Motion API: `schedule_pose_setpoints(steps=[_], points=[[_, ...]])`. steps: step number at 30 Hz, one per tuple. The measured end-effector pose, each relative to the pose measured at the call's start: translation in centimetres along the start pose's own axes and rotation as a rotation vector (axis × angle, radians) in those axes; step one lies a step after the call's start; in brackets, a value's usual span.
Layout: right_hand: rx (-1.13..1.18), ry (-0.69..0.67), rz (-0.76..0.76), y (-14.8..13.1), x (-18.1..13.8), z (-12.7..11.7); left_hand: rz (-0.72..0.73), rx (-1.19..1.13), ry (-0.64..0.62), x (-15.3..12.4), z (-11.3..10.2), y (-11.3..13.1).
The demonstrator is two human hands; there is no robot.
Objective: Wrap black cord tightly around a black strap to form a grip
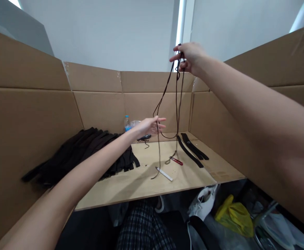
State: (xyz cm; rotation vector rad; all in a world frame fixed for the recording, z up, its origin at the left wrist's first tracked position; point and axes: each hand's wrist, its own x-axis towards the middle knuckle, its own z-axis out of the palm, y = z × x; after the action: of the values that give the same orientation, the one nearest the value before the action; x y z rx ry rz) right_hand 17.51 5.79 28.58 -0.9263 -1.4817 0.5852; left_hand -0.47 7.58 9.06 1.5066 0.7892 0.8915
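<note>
— Between cardboard walls point(37, 114), on the table point(193, 177): big pile of dark strips point(89, 149) left, two loose strips point(193, 149) right.
— And the cord point(176, 104)?
— Hangs mid-air: right hand point(190, 57) pinches its top, raised; left hand point(149, 126), fingers spread loose, touches a strand lower. Ends trail beside red tool point(176, 160). Work looks mid-way.

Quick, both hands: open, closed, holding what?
Left hand: open, fingers outstretched at the hanging cord.
Right hand: closed, pinching the cord's top, raised.

Bright overhead strip light; soft shadows; wide-angle edge distortion.
</note>
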Motion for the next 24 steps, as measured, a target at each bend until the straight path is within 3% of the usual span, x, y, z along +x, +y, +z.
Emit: schedule_pose_setpoints(steps=[4, 8, 14, 19, 21, 24], points=[[-0.028, -0.025, -0.018, 0.0, 0.1, 0.7, -0.005, -0.135, -0.258, -1.0, 3.1, -0.4], [-0.117, -0.147, -0.051, 1.3, -0.2, 0.7, 0.146, -0.104, -0.255, -2.2, 3.5, 1.5], [-0.390, -0.816, -0.006, 3.6, -2.7, 2.0, 0.226, -0.010, -0.045, -2.5, 2.1, 4.4], [-0.542, -1.152, 0.071, 4.7, -4.9, 3.9, 0.290, -0.002, 0.023, -2.2, 1.0, 5.9], [-0.553, -1.168, 0.102, 4.7, -4.8, 4.1, 0.281, 0.006, 0.025, -2.4, 0.5, 6.2], [-0.568, -1.013, 0.119, 4.7, -4.0, 3.6, 0.260, 0.010, 0.052, -3.0, -0.4, 6.2]])
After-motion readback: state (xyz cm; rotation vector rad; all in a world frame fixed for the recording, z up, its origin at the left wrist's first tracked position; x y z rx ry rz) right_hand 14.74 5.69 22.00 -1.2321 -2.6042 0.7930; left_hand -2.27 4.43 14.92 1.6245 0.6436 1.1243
